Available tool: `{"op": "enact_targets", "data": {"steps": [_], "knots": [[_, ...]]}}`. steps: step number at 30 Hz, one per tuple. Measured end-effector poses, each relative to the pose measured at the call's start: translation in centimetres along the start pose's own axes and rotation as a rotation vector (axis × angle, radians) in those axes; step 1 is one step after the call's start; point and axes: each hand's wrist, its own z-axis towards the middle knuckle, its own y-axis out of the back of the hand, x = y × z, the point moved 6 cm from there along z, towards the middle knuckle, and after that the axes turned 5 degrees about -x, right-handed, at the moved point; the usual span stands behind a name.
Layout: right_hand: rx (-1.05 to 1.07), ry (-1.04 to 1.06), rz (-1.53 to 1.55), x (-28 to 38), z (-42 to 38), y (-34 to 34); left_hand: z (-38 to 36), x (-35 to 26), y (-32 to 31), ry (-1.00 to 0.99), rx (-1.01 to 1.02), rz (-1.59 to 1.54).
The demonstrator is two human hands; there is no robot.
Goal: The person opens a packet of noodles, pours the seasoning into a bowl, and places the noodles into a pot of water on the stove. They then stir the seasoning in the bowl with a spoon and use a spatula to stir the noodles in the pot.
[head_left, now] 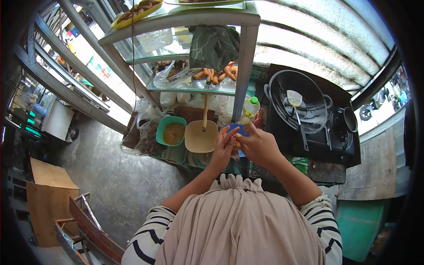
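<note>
Close together at the counter's front edge, my left hand [224, 148] and my right hand [259, 143] work on a small yellowish-brown piece with a bit of red. Fingers of both hands are bent around it and hide most of it, so its kind cannot be told. Beneath them is a blue container [237, 128], partly covered by the hands. Left of my left hand sits a beige bowl [194, 143], with a long wooden handle [206, 108] rising behind it. A teal bowl [161, 128] beside that contains brownish liquid [174, 131].
A glass case [247, 57] holding orange sausage-like pieces [215, 76] rises behind the bowls. Near its post stands a green-capped bottle [251, 107]. On the right, a stove [335, 152] carries a wok [282, 84] with a spatula [295, 99] and a small pan [350, 119].
</note>
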Motion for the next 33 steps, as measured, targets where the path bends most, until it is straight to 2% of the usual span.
{"op": "enact_targets", "data": {"steps": [2, 3, 5, 6, 8, 9, 11, 14, 15, 17, 18, 20, 21, 25, 27, 30, 33], "knots": [[0.124, -0.031, -0.079, -0.4, 0.1, -0.9, -0.1, 0.3, -0.3, 0.026, 0.013, -0.037], [0.117, -0.029, -0.08, -0.6, 0.1, -1.1, -0.2, 0.4, -0.6, 0.022, 0.035, 0.047], [0.346, 0.004, -0.239, -1.4, -0.4, -2.9, -0.4, 0.7, -1.2, 0.002, 0.054, 0.134], [0.334, 0.012, -0.246, -1.9, -0.4, -3.4, -0.5, 1.5, -1.5, -0.01, 0.084, 0.24], [0.457, 0.04, -0.302, -3.1, -1.0, -5.4, -0.7, 1.5, -1.6, -0.037, 0.104, 0.347], [0.449, 0.05, -0.31, -3.4, -0.8, -5.5, -0.8, 1.5, -1.9, -0.006, 0.166, 0.379], [0.696, 0.004, -0.188, -3.9, -1.3, -6.7, -1.0, 1.4, -1.9, 0.029, 0.247, 0.421], [0.762, -0.043, -0.181, -4.1, -1.2, -5.9, -1.8, -1.7, -0.7, -0.031, 0.231, 0.532], [0.759, -0.033, -0.187, -4.1, -1.1, -5.9, -1.7, -1.8, 0.2, -0.038, 0.221, 0.532], [0.808, -0.031, 0.06, -3.7, -1.2, -6.7, -1.8, -1.3, 1.2, -0.044, 0.3, 0.505], [0.81, -0.023, 0.054, -3.7, -1.4, -7.2, -1.7, -0.9, 1.4, -0.047, 0.291, 0.504], [0.696, -0.005, 0.234, -3.0, -1.0, -7.6, -1.8, 0.2, 1.9, -0.07, 0.276, 0.688], [0.758, -0.008, 0.225, -2.7, -0.9, -7.7, -1.9, 0.3, 1.9, -0.073, 0.269, 0.687], [0.764, -0.007, 0.341, -3.2, -1.0, -8.9, -2.3, 0.0, 2.2, -0.145, 0.192, 0.644], [0.667, 0.057, 0.442, -3.0, -0.6, -7.9, -2.4, -0.1, 2.4, -0.151, 0.175, 0.627], [0.605, 0.134, 0.393, -2.6, -0.5, -6.9, -2.4, 0.0, 3.1, -0.087, 0.155, 0.564], [0.562, 0.117, 0.467, -2.0, -0.6, -5.0, -2.4, 0.2, 3.2, -0.089, 0.177, 0.615]]}}
